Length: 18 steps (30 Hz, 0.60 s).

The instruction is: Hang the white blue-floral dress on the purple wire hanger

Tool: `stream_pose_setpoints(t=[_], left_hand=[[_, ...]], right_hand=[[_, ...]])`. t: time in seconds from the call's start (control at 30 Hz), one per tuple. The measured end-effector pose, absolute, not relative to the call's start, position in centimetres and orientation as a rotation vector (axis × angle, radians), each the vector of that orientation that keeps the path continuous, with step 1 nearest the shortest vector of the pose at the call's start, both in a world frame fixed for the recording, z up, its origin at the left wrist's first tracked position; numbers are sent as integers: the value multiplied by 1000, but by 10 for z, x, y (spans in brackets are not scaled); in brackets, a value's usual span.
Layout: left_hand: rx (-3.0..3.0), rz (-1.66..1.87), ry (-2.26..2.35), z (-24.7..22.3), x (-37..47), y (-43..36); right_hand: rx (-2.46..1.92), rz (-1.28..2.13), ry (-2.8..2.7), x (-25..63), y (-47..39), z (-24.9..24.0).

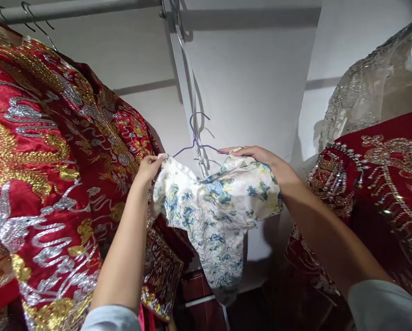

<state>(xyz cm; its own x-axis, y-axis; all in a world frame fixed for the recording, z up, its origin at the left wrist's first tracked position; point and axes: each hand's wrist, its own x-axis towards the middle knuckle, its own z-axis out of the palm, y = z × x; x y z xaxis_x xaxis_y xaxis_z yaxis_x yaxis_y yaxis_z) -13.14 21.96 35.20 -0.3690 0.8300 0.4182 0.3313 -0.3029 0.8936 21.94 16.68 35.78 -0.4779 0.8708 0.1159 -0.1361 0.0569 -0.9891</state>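
A white garment with blue, green and yellow flowers [220,220] hangs on a thin purple hanger [194,143] in the middle of the view. The hanger's hook points up, beside a pale vertical strip. My left hand [150,166] pinches the garment's left shoulder near the hanger's left end. At the opposite shoulder, my right hand [254,154] grips the fabric, its fingers lying over the top edge and the hanger's right arm. The garment's lower part hangs narrow and gathered.
Red garments with gold and silver embroidery [64,151] hang close on the left, under a metal rail [82,10]. To the right are a red beaded dress [392,161] and a sheer silver-beaded garment [357,92]. A pale wall [254,69] stands behind.
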Motion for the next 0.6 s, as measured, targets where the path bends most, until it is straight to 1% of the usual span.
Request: stream_pose_setpoints(t=[0.1,0.27,0.33,0.4,0.5,0.53,0.6], left_hand=[[1585,1597,1600,348,-132,214],[1539,1691,1458,338,-148,206],[1604,1868,1417,331,-154,206],[1615,2142,1437,319,-156,207],[1373,2551,1381,294,-153,211],[1262,2621,1306,286,-151,212],[1076,2607,1128,272,-146,213]], right_hand=[[-839,1476,-1450,227,165,345],[-870,1311,-1362,245,153,316],[-848,1201,-1341,245,150,308],[-800,1103,-1300,238,150,305],[-761,985,-1225,226,153,308],[-763,947,-1205,224,155,310],[-778,860,-1172,224,159,314]])
